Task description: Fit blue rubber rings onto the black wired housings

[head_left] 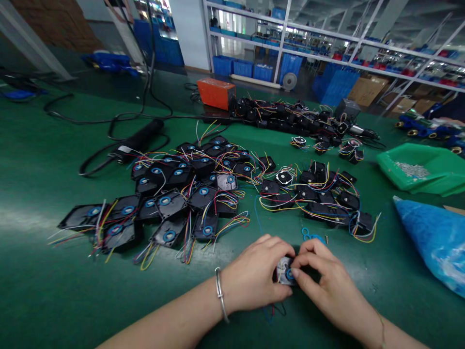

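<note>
Head view: left hand (256, 272) grasps the motor (282, 271) between its thumb and fingers, right hand (329, 277) just right of it with fingertips at the blue ring (289, 275), the ring nearer that hand, pinched or merely touched can't tell, motor's long axis hidden.

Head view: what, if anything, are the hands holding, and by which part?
A silver-faced unit: the left hand grips its edges; the right hand is at its blue ring, grip unclear.
</note>
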Demonstrator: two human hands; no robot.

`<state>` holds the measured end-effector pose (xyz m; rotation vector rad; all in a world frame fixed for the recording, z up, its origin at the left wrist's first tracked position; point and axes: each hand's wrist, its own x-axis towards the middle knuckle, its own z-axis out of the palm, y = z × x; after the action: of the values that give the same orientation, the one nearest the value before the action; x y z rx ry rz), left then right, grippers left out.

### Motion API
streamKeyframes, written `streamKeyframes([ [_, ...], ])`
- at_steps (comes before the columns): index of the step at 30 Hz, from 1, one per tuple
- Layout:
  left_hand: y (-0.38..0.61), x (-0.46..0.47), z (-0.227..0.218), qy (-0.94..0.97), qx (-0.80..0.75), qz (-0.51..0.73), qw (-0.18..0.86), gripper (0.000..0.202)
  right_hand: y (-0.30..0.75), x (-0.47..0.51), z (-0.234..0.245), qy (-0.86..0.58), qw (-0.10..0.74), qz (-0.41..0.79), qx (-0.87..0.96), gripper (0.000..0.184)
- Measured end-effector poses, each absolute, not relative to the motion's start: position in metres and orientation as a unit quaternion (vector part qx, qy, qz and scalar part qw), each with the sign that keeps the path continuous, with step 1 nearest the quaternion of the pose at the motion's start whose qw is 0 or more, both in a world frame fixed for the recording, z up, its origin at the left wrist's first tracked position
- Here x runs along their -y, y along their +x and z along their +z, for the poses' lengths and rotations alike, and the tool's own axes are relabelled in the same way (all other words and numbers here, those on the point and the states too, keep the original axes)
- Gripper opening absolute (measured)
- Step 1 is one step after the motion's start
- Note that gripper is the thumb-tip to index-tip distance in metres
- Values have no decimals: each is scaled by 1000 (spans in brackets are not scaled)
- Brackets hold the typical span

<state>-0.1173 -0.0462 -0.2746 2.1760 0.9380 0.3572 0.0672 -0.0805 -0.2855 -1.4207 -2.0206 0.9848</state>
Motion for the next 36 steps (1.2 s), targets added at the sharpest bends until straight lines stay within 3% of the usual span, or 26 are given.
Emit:
streamKeyframes([
  [11,-117,45,-278,849,-361,143,357,42,68,84,-290,-504,233,339,760,12],
  [14,-118,45,-278,848,-360,147,360,44,73,92,-288,-467,197,244,827,19],
  [19,-118,45,-276,848,-357,147,361,44,77,103,-286,-412,145,-30,899,32],
  [22,-117,46,-276,849,-359,147,358,43,77,103,-286,-378,118,-108,912,38],
  [31,-119,45,-274,850,-344,149,370,39,82,102,-284,-336,110,-86,932,44],
  [36,-118,44,-272,850,-342,145,374,37,92,96,-281,-374,79,50,923,45],
])
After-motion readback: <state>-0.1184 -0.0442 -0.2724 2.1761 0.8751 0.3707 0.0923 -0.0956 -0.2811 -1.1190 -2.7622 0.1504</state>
